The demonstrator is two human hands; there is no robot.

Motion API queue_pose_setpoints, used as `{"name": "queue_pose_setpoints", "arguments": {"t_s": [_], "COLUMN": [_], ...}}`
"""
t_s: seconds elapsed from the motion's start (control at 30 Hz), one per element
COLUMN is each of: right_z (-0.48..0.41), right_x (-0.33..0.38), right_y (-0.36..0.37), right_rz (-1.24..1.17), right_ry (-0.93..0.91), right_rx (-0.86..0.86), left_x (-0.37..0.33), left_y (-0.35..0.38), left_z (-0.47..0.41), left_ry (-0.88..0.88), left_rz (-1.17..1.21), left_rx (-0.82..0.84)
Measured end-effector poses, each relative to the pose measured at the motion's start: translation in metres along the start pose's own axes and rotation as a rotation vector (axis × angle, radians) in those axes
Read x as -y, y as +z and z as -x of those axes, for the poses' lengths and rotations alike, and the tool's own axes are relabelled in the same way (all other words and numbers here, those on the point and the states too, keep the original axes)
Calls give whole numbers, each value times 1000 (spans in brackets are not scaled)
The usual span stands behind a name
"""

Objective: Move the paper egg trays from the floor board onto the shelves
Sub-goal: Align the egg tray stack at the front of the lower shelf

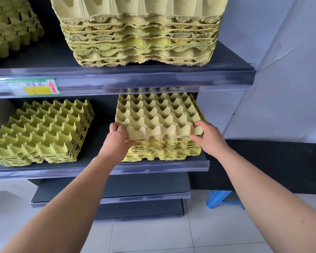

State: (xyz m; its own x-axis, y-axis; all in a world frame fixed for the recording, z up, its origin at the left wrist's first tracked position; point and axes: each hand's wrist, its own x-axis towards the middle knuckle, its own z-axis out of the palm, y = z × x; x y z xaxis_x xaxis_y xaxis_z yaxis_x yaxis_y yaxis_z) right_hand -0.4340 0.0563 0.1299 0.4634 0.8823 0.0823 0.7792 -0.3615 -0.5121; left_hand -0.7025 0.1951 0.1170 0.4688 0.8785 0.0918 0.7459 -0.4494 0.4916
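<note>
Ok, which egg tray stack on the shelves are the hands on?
The right stack on the middle shelf: left hand and right hand grip the front corners of its pale top tray. The stack beside it and those above are untouched.

Green-edged label (33, 86) — yellow patch, handwritten characters, red arrow pointing up — sits behind a clear strip at left. Blue plastic stool (221, 199), partly seen, stands on pale floor tiles (153, 238), low right, below a black wall band (272, 165). White wall (281, 52) above.
</note>
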Motion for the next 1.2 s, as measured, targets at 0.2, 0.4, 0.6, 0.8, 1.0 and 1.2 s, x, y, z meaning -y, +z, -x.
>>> {"name": "queue_pose_setpoints", "arguments": {"t_s": [0.2, 0.4, 0.6, 0.8, 1.0, 1.2], "right_z": [0, -1, 1, -1, -1, 5], "right_x": [-1, 6, 10, 10, 7, -14], "right_y": [1, -8, -13, -7, -19, -26], "right_rz": [88, -55, -86, -114, -119, -100], "right_ry": [-9, -23, -17, -19, -75, -24], "right_rx": [22, -96, -72, -47, -139, -117], "left_x": [-7, -16, -12, -6, -11, -23], "left_y": [0, -15, -10, -2, -4, 9], "left_z": [8, 10, 9, 8, 12, 9], "left_ry": [-33, -72, -97, -69, 13, 34], "left_rz": [52, 184, 185, 108, 96, 55], "left_rx": [-56, -133, -95, -130, -218, -172]}}
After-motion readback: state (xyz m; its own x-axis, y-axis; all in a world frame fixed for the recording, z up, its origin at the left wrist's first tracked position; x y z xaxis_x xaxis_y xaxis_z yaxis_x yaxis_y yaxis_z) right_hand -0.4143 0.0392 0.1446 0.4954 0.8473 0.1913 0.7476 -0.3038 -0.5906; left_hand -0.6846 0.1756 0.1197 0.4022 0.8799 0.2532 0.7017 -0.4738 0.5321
